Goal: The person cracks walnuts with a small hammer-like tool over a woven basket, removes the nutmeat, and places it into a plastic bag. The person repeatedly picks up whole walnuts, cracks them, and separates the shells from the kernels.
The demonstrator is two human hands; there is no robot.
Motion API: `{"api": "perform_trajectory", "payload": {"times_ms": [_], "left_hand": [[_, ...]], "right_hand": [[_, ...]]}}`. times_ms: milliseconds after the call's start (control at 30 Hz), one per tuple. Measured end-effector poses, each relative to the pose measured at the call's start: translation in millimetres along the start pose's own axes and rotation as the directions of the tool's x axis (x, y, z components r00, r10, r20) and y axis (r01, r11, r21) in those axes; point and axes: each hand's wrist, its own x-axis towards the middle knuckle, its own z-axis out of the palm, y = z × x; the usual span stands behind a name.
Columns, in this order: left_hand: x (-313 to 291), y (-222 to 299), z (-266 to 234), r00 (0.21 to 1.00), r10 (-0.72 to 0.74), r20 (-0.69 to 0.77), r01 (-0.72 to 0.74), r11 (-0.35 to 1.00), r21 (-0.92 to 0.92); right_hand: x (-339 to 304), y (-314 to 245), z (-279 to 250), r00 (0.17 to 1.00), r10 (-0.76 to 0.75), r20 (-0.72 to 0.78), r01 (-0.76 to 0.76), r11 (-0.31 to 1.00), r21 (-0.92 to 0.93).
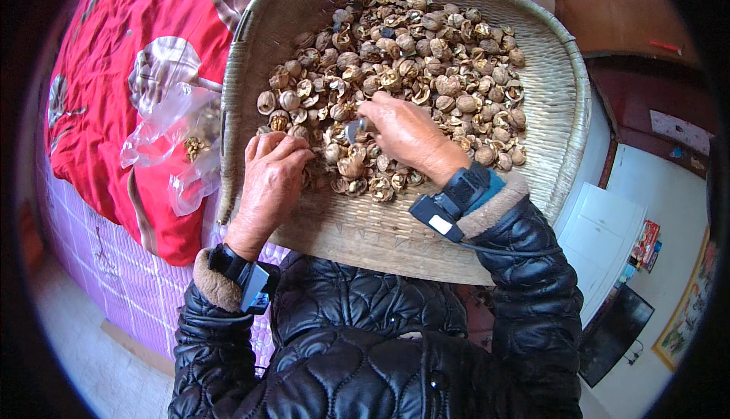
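Observation:
A big heap of walnuts, whole ones mixed with cracked shells, lies in a shallow woven basket across my lap. My right hand is closed over the near middle of the heap. Between its fingers a short grey metal tool sticks out to the left; most of it is hidden, so its kind is unclear. At the basket's left side, my left hand bends its fingers down onto the shells. Whatever it pinches is covered by the fingers. The two hands are apart, with loose shells between them.
Left of the basket, a clear plastic bag holding walnut kernels rests on a red patterned cover. Beneath is a purple quilted bedspread. A white cabinet and a black screen stand at the right.

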Motion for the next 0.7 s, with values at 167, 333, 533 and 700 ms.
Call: {"api": "perform_trajectory", "payload": {"times_ms": [167, 333, 533, 700], "left_hand": [[3.0, 3.5, 0.9, 0.996, -0.039, -0.085, 0.029, 0.993, -0.111], [14.0, 24.1, 9.9, 0.985, -0.074, -0.158, 0.015, 0.938, -0.346], [25.1, 38.8, 20.8, 0.994, -0.03, -0.104, -0.011, 0.926, -0.377], [24.8, 41.5, 22.2, 0.998, -0.034, -0.05, 0.014, 0.937, -0.349]], "right_hand": [[-20.4, 15.4, -20.6, 0.996, 0.088, 0.02, -0.087, 0.996, -0.016], [-42.8, 25.6, -47.8, 0.973, 0.23, 0.033, -0.231, 0.943, 0.241], [-54.2, 22.6, -62.9, 0.97, 0.215, 0.115, -0.219, 0.976, 0.02], [-26.0, 17.4, -36.6, 0.991, 0.135, -0.006, -0.134, 0.987, 0.09]]}}
